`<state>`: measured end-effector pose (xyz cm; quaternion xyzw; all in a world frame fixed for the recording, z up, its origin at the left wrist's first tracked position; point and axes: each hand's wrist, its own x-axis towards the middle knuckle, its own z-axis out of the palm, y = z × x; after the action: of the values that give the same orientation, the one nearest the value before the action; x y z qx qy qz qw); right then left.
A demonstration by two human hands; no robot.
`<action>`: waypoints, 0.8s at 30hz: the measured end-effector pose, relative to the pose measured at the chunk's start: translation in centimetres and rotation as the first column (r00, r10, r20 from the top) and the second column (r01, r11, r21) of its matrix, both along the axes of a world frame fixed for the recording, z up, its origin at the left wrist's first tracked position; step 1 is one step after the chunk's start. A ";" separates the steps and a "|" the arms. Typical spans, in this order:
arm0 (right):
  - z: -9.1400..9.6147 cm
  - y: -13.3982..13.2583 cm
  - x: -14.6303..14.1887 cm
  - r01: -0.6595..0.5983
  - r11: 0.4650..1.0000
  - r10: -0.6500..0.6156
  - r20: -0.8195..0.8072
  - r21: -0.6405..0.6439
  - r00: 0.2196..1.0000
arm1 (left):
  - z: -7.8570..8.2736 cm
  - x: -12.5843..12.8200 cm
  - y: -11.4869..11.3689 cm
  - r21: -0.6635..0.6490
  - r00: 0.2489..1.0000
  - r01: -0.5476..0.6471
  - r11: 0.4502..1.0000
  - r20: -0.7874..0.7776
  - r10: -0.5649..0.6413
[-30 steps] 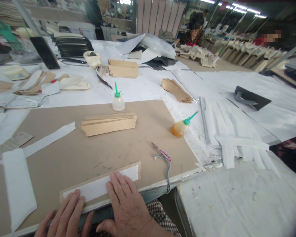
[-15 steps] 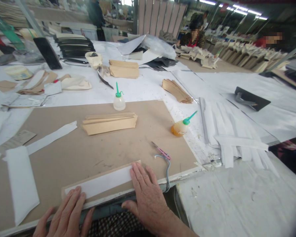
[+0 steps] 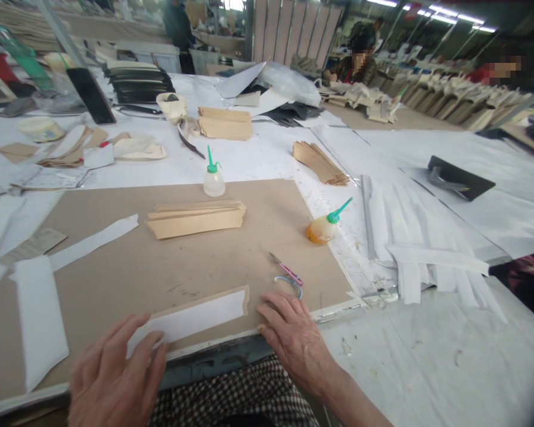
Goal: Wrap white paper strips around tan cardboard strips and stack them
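Front edge of the worktop (image 3: 258, 160) runs close below our work: the strip (image 3: 204, 318) lies nr it, roughly in line w/ it, on the brown sheet (image 3: 115, 284) that covers this part. Far side, we've a fair stretch of sheet btwn the strip and the tan pile (image 3: 196, 222), so that's our main room to move. L side is tighter: white panel (image 3: 42, 320) sits nr the sheet's L edge, w/ a thin white piece (image 3: 98, 240) angled off behind it. R side, the pink tool (image 3: 291, 273) and blue cord (image 3: 299, 290) lie just beyond our right hand (image 3: 289, 329), w/ the amber bottle (image 3: 323, 228) farther back by the sheet's R edge.

Strip itself: long, narrow, flat, white on tan backing. Tan shows as a thin border along the far edge and past the R end, which looks a bit wavy. L end's hidden under our left hand (image 3: 115, 367); its fingers are bent over that end, thumb close in, but we can't tell if it's pinching or just resting.

Right hand's palm down nr the worktop's front edge, fingers loosely extended, nothing in it, tips just beside the strip's R end, not touching.
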<state>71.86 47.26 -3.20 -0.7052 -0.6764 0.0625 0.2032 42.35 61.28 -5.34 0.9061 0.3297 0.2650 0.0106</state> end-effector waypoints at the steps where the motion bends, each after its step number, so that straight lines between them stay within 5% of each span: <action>1: 0.1 0.4 0.2 -0.017 1.000 0.017 -0.006 0.006 1.000 | 0.5 1.6 -0.2 0.017 0.999 0.028 0.999 -0.019 -0.028; 5: 0.3 1.6 1.0 -0.079 0.997 0.079 0.019 0.000 0.997 | 1.1 8.2 -1.2 -0.122 0.969 0.241 0.963 -0.021 -0.246; 8: 0.4 2.0 1.3 -0.097 0.995 0.098 0.031 -0.026 0.995 | 0.4 10.4 -1.4 -0.154 0.961 0.265 0.952 -0.043 -0.274; 24: 0.2 2.4 1.5 -0.127 0.990 0.129 -0.038 0.058 0.991 | -0.3 9.9 -1.5 -0.119 0.939 0.333 0.935 -0.047 -0.341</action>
<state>73.32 49.64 -3.04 -0.6531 -0.7173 0.0714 0.2322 52.21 59.83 -5.61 0.9555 0.1837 0.2104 0.0943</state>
